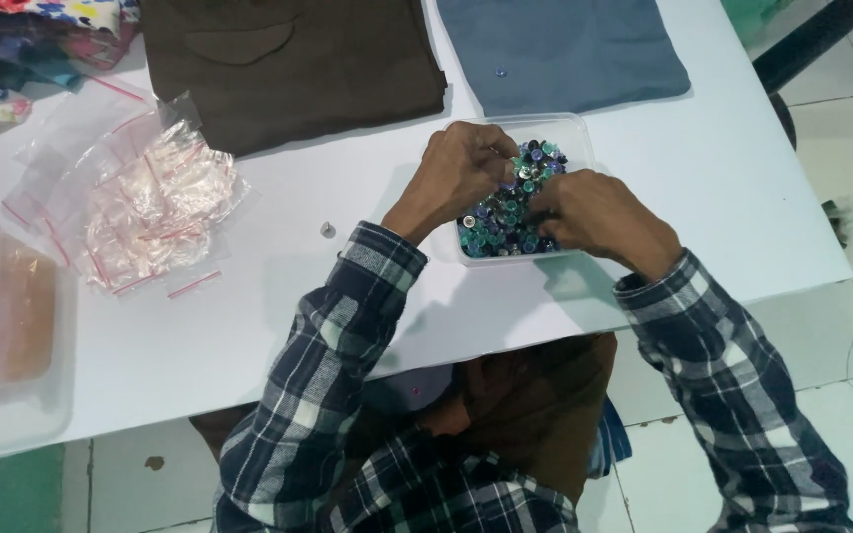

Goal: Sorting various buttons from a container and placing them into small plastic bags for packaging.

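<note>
Both hands work inside a clear tub (579, 138) of small buttons (505, 212), blue, teal and dark, that stands on the white table (278, 296) just below a folded blue cloth (560, 49). The left hand (461, 168) curls over the tub's upper left part, fingers bent down into the buttons; whether its grip holds one I cannot tell. The right hand (594, 212) lies at the tub's right edge, fingertips pinched together among the buttons, what they pinch hidden. A folded brown cloth (288, 64) lies further left, near crumpled clear bags (150, 202). One lone button (328, 229) sits on the table beside the left wrist.
</note>
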